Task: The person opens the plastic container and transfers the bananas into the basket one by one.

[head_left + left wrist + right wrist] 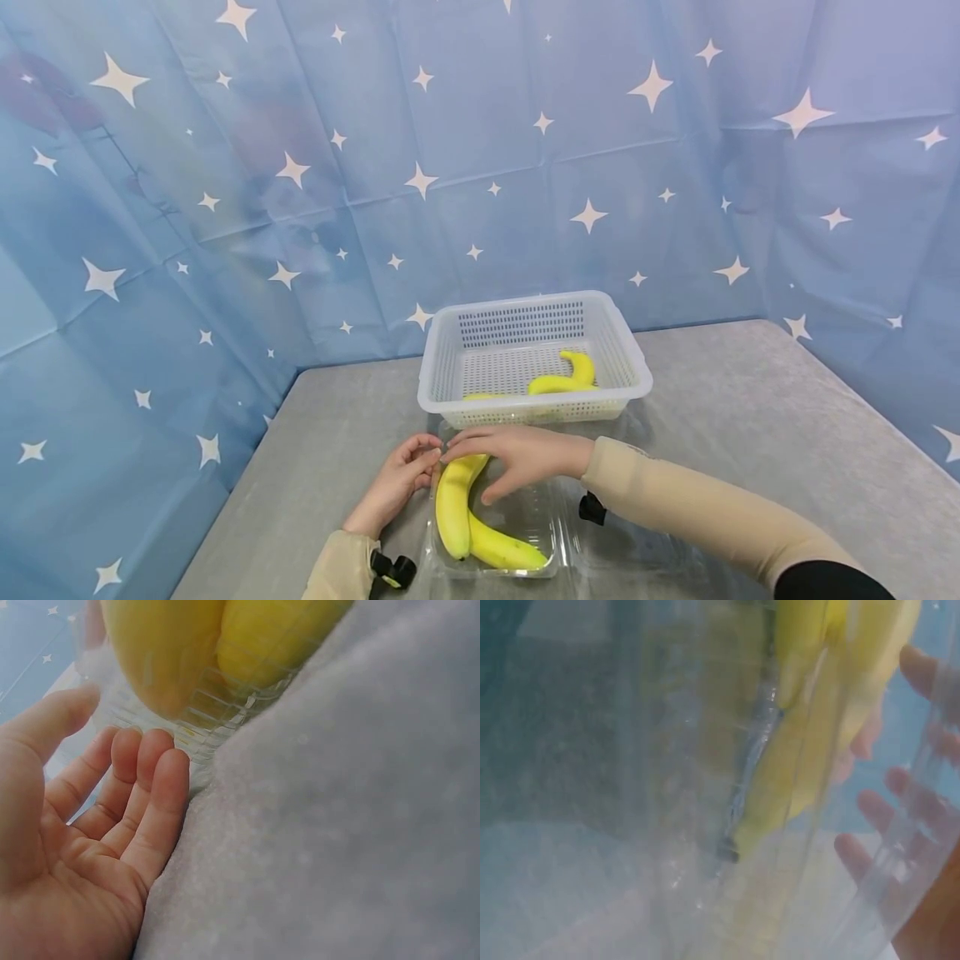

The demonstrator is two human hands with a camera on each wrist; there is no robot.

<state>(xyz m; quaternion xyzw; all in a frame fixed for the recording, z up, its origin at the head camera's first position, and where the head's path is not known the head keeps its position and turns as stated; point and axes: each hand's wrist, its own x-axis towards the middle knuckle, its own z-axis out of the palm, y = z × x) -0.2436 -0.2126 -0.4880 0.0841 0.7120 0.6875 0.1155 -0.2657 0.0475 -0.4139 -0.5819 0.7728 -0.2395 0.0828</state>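
Two yellow bananas lie in an open clear plastic clamshell box (517, 508). The left banana (453, 510) stands lengthwise along the box's left side, and the other banana (506, 551) slants along the near edge, partly under it. My left hand (405, 477) is at the box's left wall, fingers loosely bent; in the left wrist view its fingertips (171, 776) are right at the ribbed wall. My right hand (519, 454) reaches over the box from the right, fingers extended across the left banana's far end and thumb apart from it. In the right wrist view, clear plastic covers much of the scene.
Behind the box stands a white perforated basket (637, 375) holding several bananas (558, 383). The box's clear lid (630, 546) lies folded out to the right on the grey cloth-covered table (720, 392). A blue star-patterned curtain (495, 108) hangs behind and at the sides.
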